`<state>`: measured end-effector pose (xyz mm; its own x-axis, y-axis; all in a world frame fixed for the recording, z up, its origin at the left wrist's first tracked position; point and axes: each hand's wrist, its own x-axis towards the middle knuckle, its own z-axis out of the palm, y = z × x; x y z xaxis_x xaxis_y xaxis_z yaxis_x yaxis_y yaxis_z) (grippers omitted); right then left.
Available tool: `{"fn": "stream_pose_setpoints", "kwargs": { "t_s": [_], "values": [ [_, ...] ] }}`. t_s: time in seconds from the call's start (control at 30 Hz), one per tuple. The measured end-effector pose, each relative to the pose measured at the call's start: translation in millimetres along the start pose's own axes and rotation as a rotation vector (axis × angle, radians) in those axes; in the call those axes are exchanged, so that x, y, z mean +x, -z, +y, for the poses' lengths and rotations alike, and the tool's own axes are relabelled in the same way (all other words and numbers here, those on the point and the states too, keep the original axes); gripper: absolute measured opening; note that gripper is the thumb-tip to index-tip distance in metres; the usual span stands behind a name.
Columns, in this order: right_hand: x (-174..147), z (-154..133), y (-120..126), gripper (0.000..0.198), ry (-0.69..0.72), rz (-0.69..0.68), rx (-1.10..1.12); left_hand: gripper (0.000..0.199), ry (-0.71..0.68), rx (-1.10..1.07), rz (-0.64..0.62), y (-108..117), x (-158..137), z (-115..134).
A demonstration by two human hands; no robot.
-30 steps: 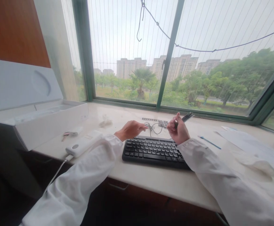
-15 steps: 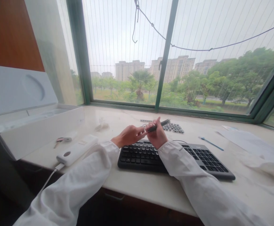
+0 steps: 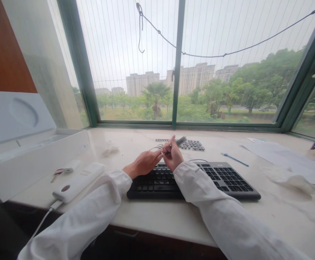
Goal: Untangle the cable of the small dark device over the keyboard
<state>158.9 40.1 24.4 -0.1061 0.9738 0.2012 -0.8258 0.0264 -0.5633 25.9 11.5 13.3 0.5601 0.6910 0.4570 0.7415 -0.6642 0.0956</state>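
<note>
My right hand holds a thin dark pen-like tool above the far left edge of a black keyboard. My left hand meets it there, fingertips pinched at the tool's near end, where a thin wire loop shows. Both arms wear white sleeves. Behind the hands a flat dark strip of loose keycaps lies on the sill.
The white stone sill carries an open white box at left, a white power bank with cable, a key, a blue pen, papers and crumpled tissue at right. Window frame behind.
My right hand has come left to join the left hand with the tool. The view has shifted, so the whole keyboard now shows.
</note>
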Motion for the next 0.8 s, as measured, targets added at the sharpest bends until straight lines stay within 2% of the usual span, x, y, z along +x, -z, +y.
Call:
{"fn": "stream_pose_setpoints", "kwargs": {
  "t_s": [0.07,0.13,0.23,0.3,0.6,0.8],
  "values": [
    [0,-1,0,0.052,0.02,0.008,-0.017,0.033,0.052,-0.158,0.018,0,1,-1],
    [1,-3,1,0.051,0.039,0.013,-0.031,0.04,0.125,-0.405,0.017,-2,3,0],
    [4,-6,2,0.051,0.051,0.013,-0.02,0.046,0.264,-0.769,-0.036,-2,7,3],
    [5,-8,2,0.05,0.054,0.01,-0.009,0.047,0.334,-0.901,-0.068,0,8,6],
    [6,-18,-1,0.051,0.094,-0.047,-0.025,0.053,0.383,-0.998,-0.088,6,8,4],
    [6,-11,1,0.052,0.071,-0.076,-0.012,0.051,0.395,-0.951,-0.053,5,7,4]
  ]
}}
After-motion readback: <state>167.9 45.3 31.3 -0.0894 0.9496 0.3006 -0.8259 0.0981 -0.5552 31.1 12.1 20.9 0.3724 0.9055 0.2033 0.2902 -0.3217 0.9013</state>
